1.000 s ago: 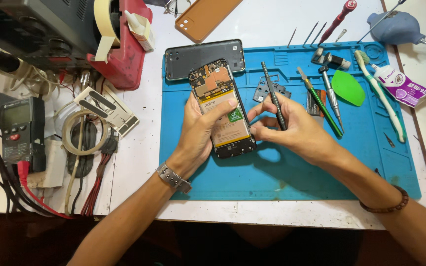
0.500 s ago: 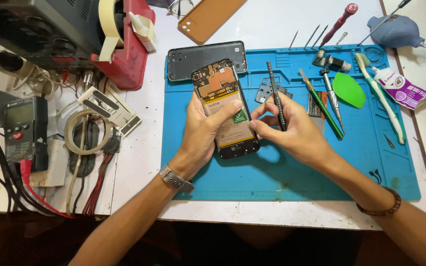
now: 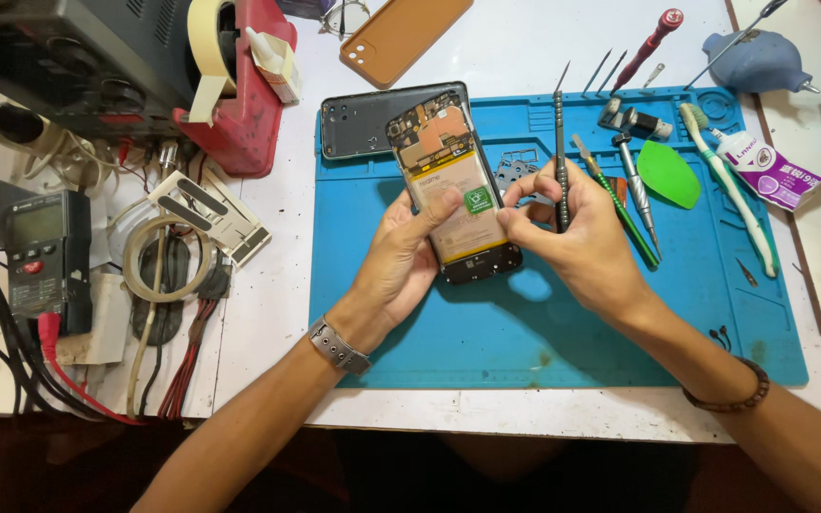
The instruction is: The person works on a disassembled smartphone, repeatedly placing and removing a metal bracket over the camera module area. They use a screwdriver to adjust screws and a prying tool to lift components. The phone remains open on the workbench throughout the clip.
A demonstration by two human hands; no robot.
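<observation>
My left hand (image 3: 401, 261) cradles an opened phone (image 3: 453, 185), back cover off, battery and board showing. Fingers wrap under it from the left edge, thumb lying across the battery face. The phone is tilted up off the blue work mat (image 3: 525, 323), its lower end nearest my palm, its top end pointing away from me.

My right hand (image 3: 572, 242) closes at the phone's right edge, thumb and forefinger pinched together at the green sticker on the battery. I cannot tell whether they have hold of the sticker or only press on it. The same hand keeps a slim dark screwdriver (image 3: 559, 157) tucked upright between the fingers, tip pointing away from me.

Just behind the phone's top end lies the dark back frame (image 3: 358, 123), partly hidden by the phone. Beyond that, off the mat, a brown phone case (image 3: 406, 33).

Right of my right hand, on the mat: a green-handled tool (image 3: 624, 204), a silver driver (image 3: 637, 190), a green pick (image 3: 669, 174), a toothbrush (image 3: 729, 185), a glue tube (image 3: 767, 171). Further away, a blue air blower (image 3: 753, 59).

Well left of my left hand: a multimeter (image 3: 42, 256), a red tape dispenser (image 3: 239, 85), tangled cables.
</observation>
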